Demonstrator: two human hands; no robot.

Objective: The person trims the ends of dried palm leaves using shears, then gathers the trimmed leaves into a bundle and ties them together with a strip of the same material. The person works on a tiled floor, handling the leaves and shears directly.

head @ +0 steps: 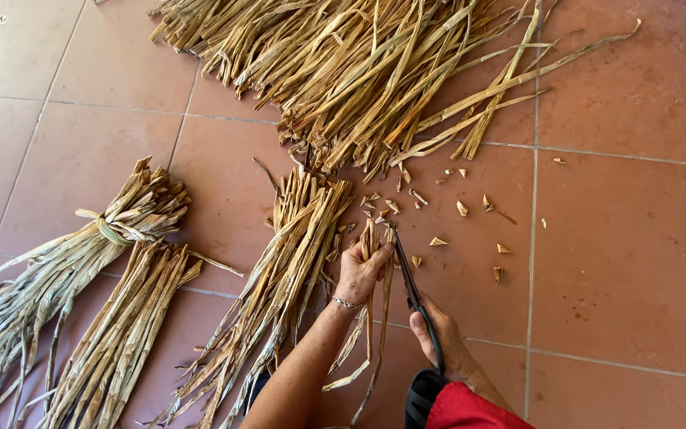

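The left hand (pixel 361 270) grips a few dry tan leaf strips (pixel 370 318); the right hand (pixel 438 338) clasps black-handled scissors (pixel 413 290) among small cut tan leaf tips (pixel 462 208), beside a large pile of dried straw-coloured leaves (pixel 359 71).

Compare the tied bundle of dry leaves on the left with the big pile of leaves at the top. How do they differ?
The tied bundle is bound near its cut end by a leaf strip; the big pile is loose. The bundle is narrow, its leaves lying parallel; the pile is wide, with strands fanning out and crossing. The bundle lies apart on the tiles; the pile's cut ends reach the small clippings. Both are dry, straw-coloured leaf strips on the tiled floor.
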